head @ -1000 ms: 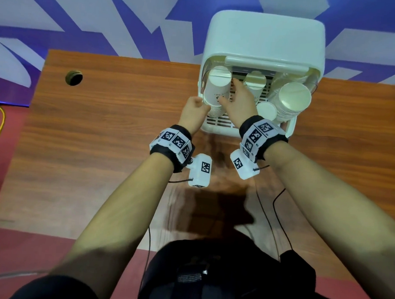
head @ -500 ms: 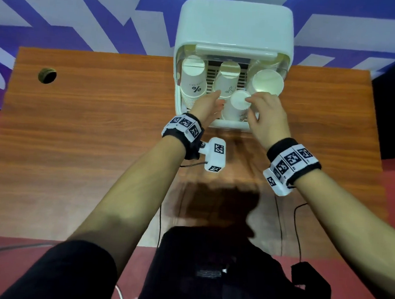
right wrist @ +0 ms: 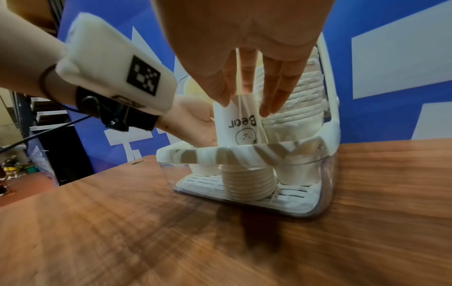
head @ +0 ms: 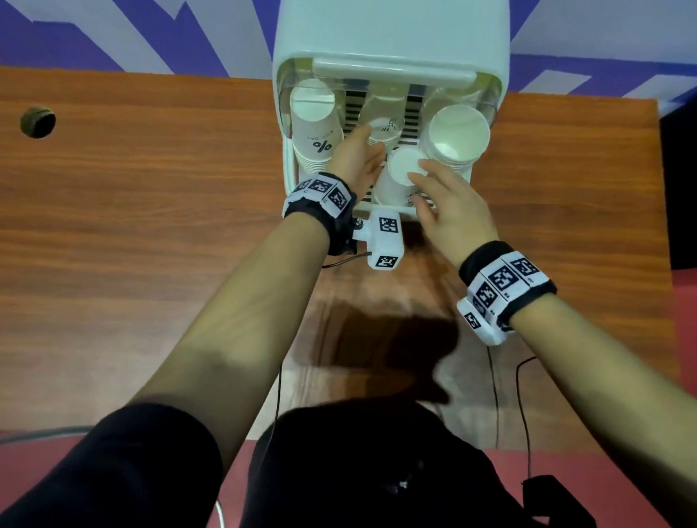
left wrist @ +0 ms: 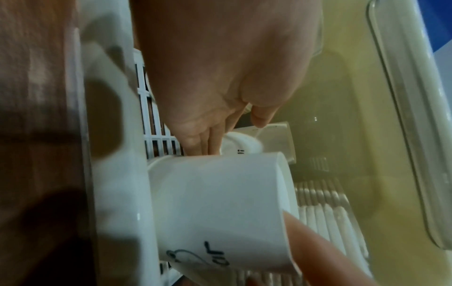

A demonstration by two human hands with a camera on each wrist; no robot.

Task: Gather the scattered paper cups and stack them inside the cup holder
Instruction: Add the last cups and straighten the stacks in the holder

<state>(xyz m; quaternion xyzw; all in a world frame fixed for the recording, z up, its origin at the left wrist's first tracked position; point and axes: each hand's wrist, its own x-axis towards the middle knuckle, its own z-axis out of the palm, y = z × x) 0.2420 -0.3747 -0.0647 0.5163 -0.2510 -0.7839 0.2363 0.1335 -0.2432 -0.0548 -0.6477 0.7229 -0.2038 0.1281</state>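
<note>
Left hand (head: 355, 160) reached deeper; right hand (head: 450, 206) grip loose (fingertips touching front cup (head: 401, 173)).

The cup holder (head: 394, 26) is glossy white plastic with a clear plastic front wall. The paper cups (right wrist: 238, 125) look matt white. The table (head: 136, 230) is smooth wood-grain.

Head view looks steeply down; both wrist views closely share the cup holder (head: 287, 170).
</note>
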